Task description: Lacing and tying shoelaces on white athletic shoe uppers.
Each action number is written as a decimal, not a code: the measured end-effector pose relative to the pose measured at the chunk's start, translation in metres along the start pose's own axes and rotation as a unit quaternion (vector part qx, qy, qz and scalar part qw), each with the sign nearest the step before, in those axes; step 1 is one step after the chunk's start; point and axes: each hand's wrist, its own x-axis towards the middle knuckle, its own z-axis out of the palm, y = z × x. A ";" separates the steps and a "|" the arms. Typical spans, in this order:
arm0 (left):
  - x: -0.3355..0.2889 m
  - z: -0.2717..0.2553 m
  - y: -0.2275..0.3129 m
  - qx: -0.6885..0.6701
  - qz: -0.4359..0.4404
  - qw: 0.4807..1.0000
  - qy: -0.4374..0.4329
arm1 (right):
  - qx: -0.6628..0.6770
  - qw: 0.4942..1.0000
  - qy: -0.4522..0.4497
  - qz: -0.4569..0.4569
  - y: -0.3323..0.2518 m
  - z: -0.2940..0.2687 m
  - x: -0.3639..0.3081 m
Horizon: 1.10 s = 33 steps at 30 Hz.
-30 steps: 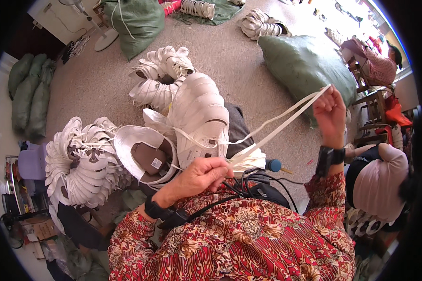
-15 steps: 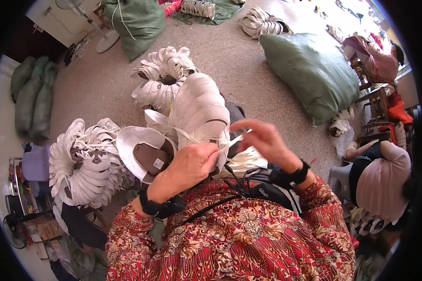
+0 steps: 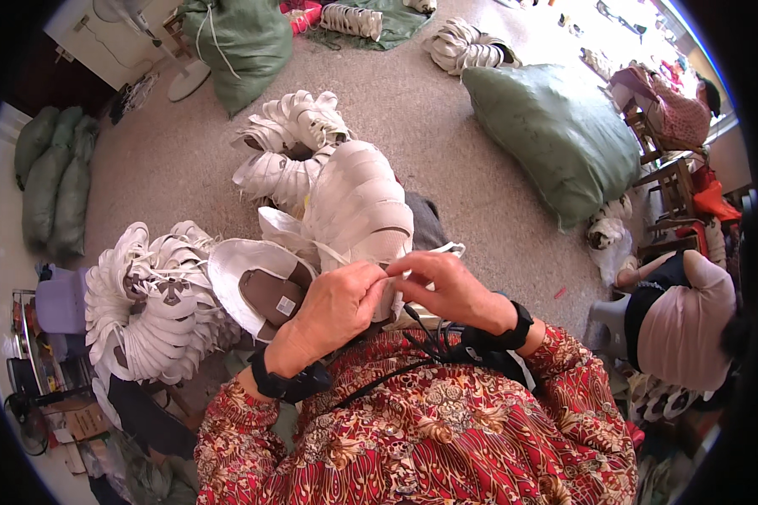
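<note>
My left hand [image 3: 335, 305] and my right hand [image 3: 453, 293] meet fingertip to fingertip over the near end of a nested stack of white shoe uppers [image 3: 358, 198]. Both are closed in a pinch on a thin white shoelace [image 3: 456, 248], whose loose end shows above the right hand. The exact point where the fingers grip it is partly hidden. Beside my left hand lies a single white shoe upper [image 3: 227, 268] with a brown lining and a small white label. The stack rests against my lap.
Another curved stack of uppers [image 3: 156, 303] stands at the left, and one [image 3: 290, 139] lies just beyond my lap. A big green sack [image 3: 556, 139] lies at the right. Another green sack [image 3: 240, 55] stands far left. A co-worker in a pink top [image 3: 682, 337] sits at the right.
My right hand has moved left and slightly down, bringing its fingers against those of my left hand. The lace's loose end now sticks up above the right hand.
</note>
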 end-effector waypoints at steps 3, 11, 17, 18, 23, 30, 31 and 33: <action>0.000 -0.005 0.001 0.001 -0.008 1.000 -0.008 | -0.033 0.997 0.011 -0.075 0.014 0.003 0.002; 0.020 -0.019 -0.041 0.031 -0.047 0.997 0.046 | -0.059 0.983 0.134 -0.106 0.037 0.003 0.016; 0.024 -0.023 -0.081 -0.153 -0.161 0.974 0.055 | -0.104 0.981 0.108 -0.126 0.033 0.007 0.065; 0.026 -0.019 -0.095 -0.248 -0.169 0.947 0.117 | -0.101 0.981 0.104 -0.127 0.030 0.009 0.082; 0.057 -0.016 -0.119 -0.339 -0.196 0.885 0.253 | 0.009 0.991 0.107 -0.082 0.047 0.001 0.149; -0.012 0.025 -0.073 -0.187 -0.230 0.926 0.234 | -0.052 0.988 0.111 -0.091 0.059 -0.010 0.116; -0.017 0.023 -0.056 -0.157 -0.239 0.935 0.211 | -0.054 0.989 0.106 -0.088 0.056 -0.007 0.112; -0.022 0.015 -0.046 -0.042 -0.247 0.951 0.184 | -0.065 0.989 0.102 -0.091 0.055 -0.002 0.110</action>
